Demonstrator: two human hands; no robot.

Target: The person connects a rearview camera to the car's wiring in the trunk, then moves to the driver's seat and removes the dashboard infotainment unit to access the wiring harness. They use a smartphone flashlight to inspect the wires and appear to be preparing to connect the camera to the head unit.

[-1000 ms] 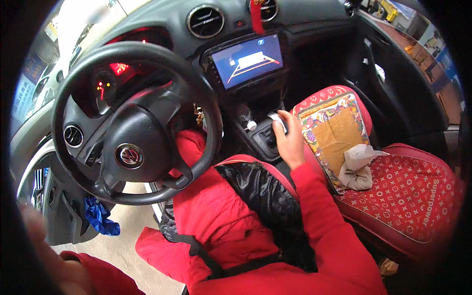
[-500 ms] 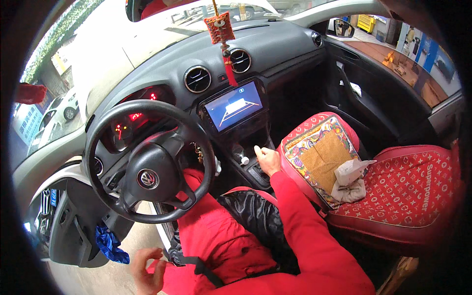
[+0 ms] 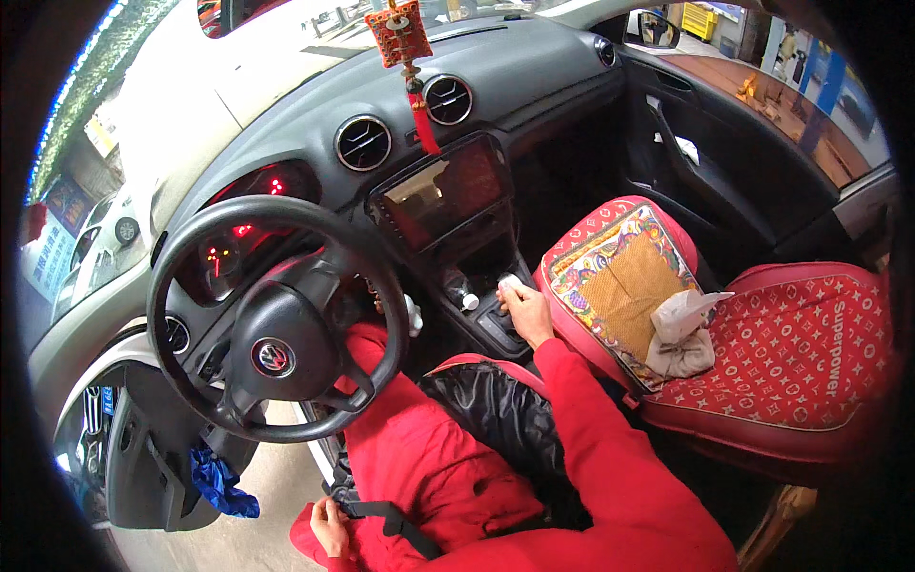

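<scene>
My right hand [image 3: 526, 313] is closed round the gear lever's knob [image 3: 510, 281], whose pale top shows above the fingers. The lever's black base plate [image 3: 498, 334] lies just below. Down at the lower left, my left hand [image 3: 330, 527] has its fingers curled at my red-clad leg, beside a black strap [image 3: 386, 515]; what they hold, if anything, is hidden. The black steering wheel [image 3: 276, 357] stands ahead of my legs, with nobody's hand on it. Red lights glow on the instrument panel [image 3: 243, 229] behind it. The centre screen [image 3: 443, 195] is dark with reflections.
A white-capped bottle [image 3: 461, 289] sits in the console. The red passenger seat [image 3: 762, 353] carries a patterned cushion [image 3: 620, 286] and a tissue pack [image 3: 681, 329]. A red ornament [image 3: 400, 38] hangs by the windshield. The driver's door [image 3: 162, 448] is open, with a blue cloth [image 3: 221, 481].
The centre screen went from a rear-view parking picture to dark. My left hand moved right, in against my leg by the strap. My right hand stays at the gear lever, whose knob top now shows.
</scene>
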